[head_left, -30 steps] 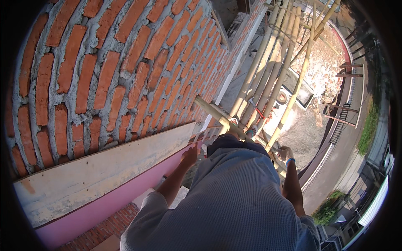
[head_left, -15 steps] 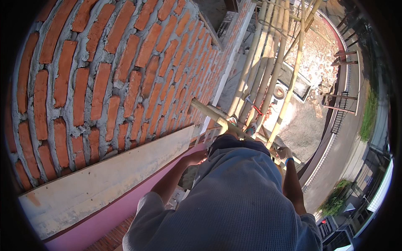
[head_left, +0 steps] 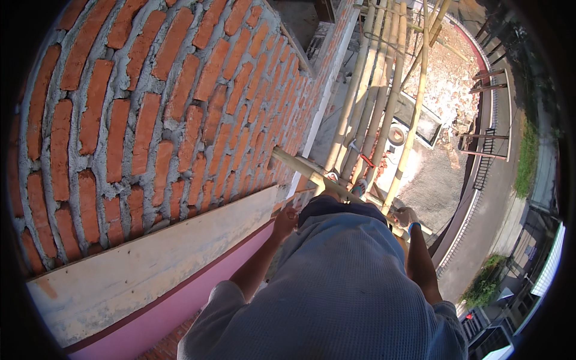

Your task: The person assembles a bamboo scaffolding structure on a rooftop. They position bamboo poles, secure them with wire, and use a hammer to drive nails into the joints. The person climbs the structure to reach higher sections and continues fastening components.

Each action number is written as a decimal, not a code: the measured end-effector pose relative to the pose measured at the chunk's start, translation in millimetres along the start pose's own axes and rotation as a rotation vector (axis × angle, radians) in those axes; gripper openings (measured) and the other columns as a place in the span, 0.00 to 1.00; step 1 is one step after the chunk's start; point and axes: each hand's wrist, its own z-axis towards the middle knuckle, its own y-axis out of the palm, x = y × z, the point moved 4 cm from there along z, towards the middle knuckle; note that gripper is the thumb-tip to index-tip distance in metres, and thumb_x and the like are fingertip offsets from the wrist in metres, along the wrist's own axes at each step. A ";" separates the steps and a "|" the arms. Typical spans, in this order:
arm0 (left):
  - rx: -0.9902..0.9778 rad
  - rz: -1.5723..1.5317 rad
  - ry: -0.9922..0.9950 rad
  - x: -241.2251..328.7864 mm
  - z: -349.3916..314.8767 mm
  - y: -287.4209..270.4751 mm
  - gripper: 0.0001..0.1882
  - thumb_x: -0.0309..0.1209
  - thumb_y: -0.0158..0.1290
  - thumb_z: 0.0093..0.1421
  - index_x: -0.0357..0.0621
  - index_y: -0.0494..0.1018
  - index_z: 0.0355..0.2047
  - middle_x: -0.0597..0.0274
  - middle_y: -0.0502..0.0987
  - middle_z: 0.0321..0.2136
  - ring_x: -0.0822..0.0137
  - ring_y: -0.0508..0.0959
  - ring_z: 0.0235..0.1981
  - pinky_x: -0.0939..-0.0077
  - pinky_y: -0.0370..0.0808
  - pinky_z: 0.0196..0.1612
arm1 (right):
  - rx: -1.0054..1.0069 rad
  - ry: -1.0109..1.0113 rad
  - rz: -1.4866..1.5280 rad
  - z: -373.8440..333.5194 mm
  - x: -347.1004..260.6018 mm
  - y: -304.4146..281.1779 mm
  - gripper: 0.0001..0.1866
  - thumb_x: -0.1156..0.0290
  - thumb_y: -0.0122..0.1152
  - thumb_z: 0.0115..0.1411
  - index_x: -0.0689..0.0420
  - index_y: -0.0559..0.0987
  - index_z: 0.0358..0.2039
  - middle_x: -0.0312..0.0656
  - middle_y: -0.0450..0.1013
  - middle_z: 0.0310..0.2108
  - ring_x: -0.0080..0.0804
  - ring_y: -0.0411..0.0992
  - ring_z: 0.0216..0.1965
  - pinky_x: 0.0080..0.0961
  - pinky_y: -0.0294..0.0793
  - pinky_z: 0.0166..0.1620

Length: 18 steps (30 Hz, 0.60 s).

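My left hand (head_left: pixel 285 222) hangs beside my hip, near the wall, with its fingers curled closed. Whatever it may hold is hidden. On the other side my right hand (head_left: pixel 406 218) is low next to the bamboo, its fingers closed too; I cannot make out anything inside them. A blue band circles my right wrist. My feet (head_left: pixel 360 188) in sandals rest on the bamboo poles (head_left: pixel 375 90) of a scaffold. Ahead of them lies a hammer (head_left: pixel 363 157) with a red grip. A bamboo crosspiece (head_left: pixel 300 167) runs in front of my legs toward the wall.
A brick wall (head_left: pixel 144 132) with rough grey mortar rises at my left, above a pale board (head_left: pixel 150 246) and a pink band (head_left: pixel 156 306). A slanted bamboo rail (head_left: pixel 410 132) stands at the right. Far below are rubble (head_left: pixel 447 84), a round-holed white fixture (head_left: pixel 396 134) and a road (head_left: pixel 480 234).
My left hand has risen slightly, and its fingers look more curled. The right hand has moved little, and the view has shifted slightly.
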 end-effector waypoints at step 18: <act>-0.258 0.240 0.376 13.4 -12.4 -13.0 0.23 0.22 0.57 0.63 0.44 0.71 0.59 0.49 0.78 0.48 0.49 0.80 0.50 0.60 0.76 0.52 | 0.057 -0.070 0.094 -4.8 8.9 22.5 0.14 0.66 0.63 0.63 0.65 0.86 0.39 0.46 0.84 0.28 0.33 0.83 0.28 0.31 0.80 0.33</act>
